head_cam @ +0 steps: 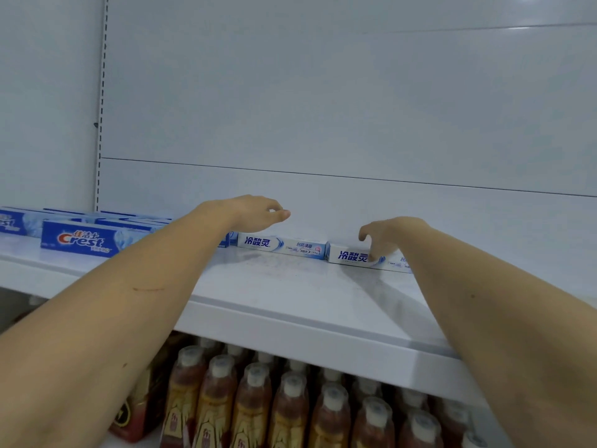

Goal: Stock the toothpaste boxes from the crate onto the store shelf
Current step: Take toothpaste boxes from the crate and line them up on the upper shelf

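Both arms reach over the white shelf (290, 286) at mid-frame. The left hand (255, 215) hovers loosely curled and empty above a white box (281, 246). The right hand (391, 236), fingers partly spread, touches the top of a second white box (352, 255) right of centre, thumb at its front face. Blue Crest boxes (80, 241) lie at the left. Bottles (290, 405) fill the lower shelf.

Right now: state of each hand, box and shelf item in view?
left hand: empty, fingers curled, above the shelf.
right hand: thumb on the right white box, no closed grip.
right white box: flat, at shelf back.
left white box: flat, untouched.
Crest boxes: flat, on the left.
shelf: front bare.
bottles: upright, capped, below.
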Available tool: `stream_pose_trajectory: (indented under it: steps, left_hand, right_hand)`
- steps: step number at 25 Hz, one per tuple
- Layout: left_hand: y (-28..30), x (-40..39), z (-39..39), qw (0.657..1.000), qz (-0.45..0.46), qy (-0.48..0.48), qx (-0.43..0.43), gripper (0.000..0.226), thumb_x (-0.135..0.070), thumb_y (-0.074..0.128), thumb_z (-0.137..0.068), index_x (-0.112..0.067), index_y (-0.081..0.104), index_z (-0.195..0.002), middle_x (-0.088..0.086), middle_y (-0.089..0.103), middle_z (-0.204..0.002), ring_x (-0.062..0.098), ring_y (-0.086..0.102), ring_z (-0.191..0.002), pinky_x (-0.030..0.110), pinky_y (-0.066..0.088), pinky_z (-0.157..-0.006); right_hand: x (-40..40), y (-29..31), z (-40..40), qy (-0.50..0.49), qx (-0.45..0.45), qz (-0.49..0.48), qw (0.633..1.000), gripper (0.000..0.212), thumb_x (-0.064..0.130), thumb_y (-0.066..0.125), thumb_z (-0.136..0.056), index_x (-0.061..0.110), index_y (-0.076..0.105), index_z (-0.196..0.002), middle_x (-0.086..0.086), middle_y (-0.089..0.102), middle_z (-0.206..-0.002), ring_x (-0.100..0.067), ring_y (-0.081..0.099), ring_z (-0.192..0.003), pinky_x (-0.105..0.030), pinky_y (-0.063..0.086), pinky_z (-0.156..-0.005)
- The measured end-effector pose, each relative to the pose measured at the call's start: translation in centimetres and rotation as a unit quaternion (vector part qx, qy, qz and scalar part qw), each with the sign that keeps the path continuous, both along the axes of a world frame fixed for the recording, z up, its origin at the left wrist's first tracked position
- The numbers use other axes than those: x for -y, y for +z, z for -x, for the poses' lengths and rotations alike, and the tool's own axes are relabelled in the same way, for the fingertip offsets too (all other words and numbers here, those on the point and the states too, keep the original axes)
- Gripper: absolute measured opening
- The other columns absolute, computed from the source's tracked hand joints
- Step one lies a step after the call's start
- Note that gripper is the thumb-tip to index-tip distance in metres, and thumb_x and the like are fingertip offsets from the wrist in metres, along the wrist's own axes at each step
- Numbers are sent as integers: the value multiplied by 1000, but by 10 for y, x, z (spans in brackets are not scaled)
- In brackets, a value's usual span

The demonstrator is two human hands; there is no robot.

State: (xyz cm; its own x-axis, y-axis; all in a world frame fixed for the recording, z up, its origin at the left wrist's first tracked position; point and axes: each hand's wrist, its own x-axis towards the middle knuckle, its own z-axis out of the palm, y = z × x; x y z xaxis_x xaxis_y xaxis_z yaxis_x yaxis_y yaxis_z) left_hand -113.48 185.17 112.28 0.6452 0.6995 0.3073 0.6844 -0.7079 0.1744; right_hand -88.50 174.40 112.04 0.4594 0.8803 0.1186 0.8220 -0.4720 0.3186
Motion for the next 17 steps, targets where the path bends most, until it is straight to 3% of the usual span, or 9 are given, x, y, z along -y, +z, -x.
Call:
stream_pose_trajectory:
  steps: [4,10,12,15,17]
  left_hand:
    - [-3,19,22,1000,7,-7,20,57,-61,26,-99,-31,41,-145,-4,41,-152,23,43,-133,44,28,-115]
    - [-18,63,61,998,6,-40,54,62,-59,20,-101,-23,38,-148,-1,38,-154,24,33,-141,41,26,-115]
    - [-23,75,72,995,5,-54,84,62,-59,19,-101,-23,39,-147,0,40,-153,24,34,-140,40,27,-113]
    - [-42,90,91,991,-7,-74,111,59,-58,21,-100,-25,43,-144,-1,47,-147,23,41,-135,43,32,-111]
    - [-52,102,105,989,-12,-75,126,57,-59,22,-100,-28,46,-141,-2,50,-144,24,45,-132,45,35,-109]
  right_hand:
    - [23,0,31,30,-48,-86,995,41,15,50,-90,19,55,-130,-4,53,-133,-29,55,-116,-43,46,-99]
    - [64,-26,88,75,-159,-236,956,41,16,51,-93,14,53,-134,-7,55,-134,-29,53,-119,-32,43,-95]
    - [79,-32,107,92,-216,-292,927,38,19,52,-94,12,55,-131,-7,57,-129,-27,56,-109,-31,43,-90]
    - [100,-42,143,121,-363,-372,846,33,23,53,-95,9,58,-125,-7,59,-115,-18,56,-84,-32,43,-80]
    - [116,-47,167,143,-407,-399,809,34,25,52,-97,9,57,-125,-5,57,-112,-15,55,-83,-32,42,-81]
